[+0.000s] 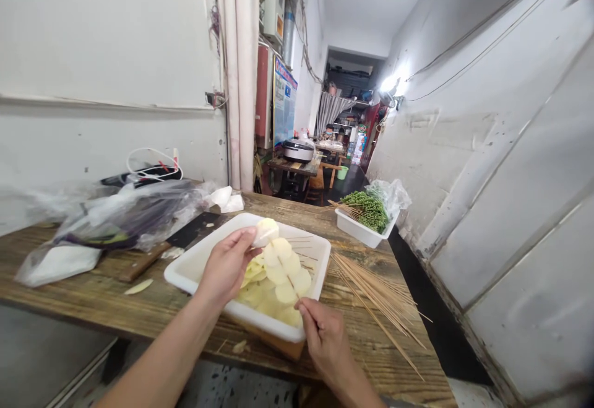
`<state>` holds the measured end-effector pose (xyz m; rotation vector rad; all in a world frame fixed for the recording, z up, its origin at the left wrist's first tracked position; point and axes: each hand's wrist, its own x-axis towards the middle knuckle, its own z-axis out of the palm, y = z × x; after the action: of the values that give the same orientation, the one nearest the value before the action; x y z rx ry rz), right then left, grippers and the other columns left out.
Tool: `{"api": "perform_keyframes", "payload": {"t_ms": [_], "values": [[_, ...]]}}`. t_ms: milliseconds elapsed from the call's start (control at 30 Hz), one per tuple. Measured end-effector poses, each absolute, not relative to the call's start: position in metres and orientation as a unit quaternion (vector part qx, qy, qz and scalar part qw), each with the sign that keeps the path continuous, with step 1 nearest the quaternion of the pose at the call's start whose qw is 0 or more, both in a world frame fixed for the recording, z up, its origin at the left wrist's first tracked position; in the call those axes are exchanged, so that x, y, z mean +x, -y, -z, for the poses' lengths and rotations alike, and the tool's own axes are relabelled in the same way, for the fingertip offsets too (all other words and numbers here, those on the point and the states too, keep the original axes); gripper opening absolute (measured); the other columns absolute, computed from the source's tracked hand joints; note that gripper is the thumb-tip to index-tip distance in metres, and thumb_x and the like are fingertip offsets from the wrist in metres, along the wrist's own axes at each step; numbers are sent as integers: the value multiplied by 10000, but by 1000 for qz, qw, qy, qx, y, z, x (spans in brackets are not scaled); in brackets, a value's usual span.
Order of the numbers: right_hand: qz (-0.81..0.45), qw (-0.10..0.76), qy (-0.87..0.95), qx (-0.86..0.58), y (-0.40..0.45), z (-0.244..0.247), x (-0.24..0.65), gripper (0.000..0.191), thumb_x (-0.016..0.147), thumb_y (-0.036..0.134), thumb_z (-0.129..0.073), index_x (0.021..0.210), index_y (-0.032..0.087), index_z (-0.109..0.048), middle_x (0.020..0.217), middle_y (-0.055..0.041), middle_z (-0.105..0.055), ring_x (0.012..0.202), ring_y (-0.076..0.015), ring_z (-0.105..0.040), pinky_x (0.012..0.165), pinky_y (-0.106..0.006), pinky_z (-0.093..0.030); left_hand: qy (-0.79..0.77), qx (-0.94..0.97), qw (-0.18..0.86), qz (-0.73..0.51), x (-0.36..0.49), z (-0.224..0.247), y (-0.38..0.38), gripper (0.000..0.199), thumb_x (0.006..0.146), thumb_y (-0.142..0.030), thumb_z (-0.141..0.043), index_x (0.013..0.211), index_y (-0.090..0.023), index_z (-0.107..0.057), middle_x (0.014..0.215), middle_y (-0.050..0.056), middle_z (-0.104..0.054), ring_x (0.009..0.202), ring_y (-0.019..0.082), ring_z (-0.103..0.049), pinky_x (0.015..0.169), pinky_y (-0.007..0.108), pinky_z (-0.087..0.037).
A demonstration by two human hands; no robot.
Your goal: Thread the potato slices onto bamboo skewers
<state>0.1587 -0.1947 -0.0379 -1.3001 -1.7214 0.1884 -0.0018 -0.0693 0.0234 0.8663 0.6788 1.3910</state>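
a thin bamboo skewer point(288, 279) is pinched by the right hand point(330, 346), which is closed narrowly on its lower end, just over the near rim of a white plastic tray point(195, 272). pale, round potato slices point(284, 287) are heaped inside the tray, and some appear to be threaded on the skewer, though this is partly blurred. a rounded peeled potato piece point(266, 231) is gripped by the left hand point(226, 265), held above the tray's far side with the fingers curled around it.

a loose bundle of wooden skewers point(375, 296) is laid on the wooden table point(46, 272) to the right of the tray, and a stray potato scrap point(138, 286) is left of it. a black cleaver point(192, 228) lies just beyond the tray's left corner, with a crumpled clear plastic bag point(134, 213) farther left. beyond the tray's right corner, a small white tub point(357, 228) is seen, filled with green sprigs point(369, 211) and skewer ends. well beyond the tray, past the table's end, an electric cooking pot point(298, 150) is placed on a separate table point(290, 168) down the corridor.
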Motion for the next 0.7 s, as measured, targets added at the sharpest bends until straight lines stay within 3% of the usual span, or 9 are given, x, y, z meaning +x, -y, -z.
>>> {"api": "perform_keyframes", "payload": {"t_ms": [200, 533, 700], "values": [[-74, 466, 713, -518, 195, 39, 161, 291, 930, 234, -372, 857, 161, -645, 709, -58, -661, 619, -139, -611, 584, -198, -438, -261, 381, 704, -539, -5, -32, 73, 204, 733, -221, -661, 910, -119, -657, 854, 94, -687, 747, 177, -641, 683, 291, -543], [-101, 473, 703, -521, 198, 36, 163, 296, 925, 251, -368, 853, 163, -642, 702, -51, -646, 601, -136, -589, 570, -204, -421, -266, 398, 702, -528, 3, -38, 77, 228, 706, -237, -695, 898, -125, -646, 795, 75, -692, 757, 189, -661, 636, 257, -543], [-228, 503, 652, -520, 199, 36, 165, 304, 906, 339, -417, 810, 154, -639, 578, 1, -528, 520, -110, -475, 504, -199, -357, -260, 413, 698, -525, 5, -36, 78, 246, 704, -270, -696, 899, -128, -650, 796, 68, -690, 770, 196, -660, 641, 266, -541]]}}
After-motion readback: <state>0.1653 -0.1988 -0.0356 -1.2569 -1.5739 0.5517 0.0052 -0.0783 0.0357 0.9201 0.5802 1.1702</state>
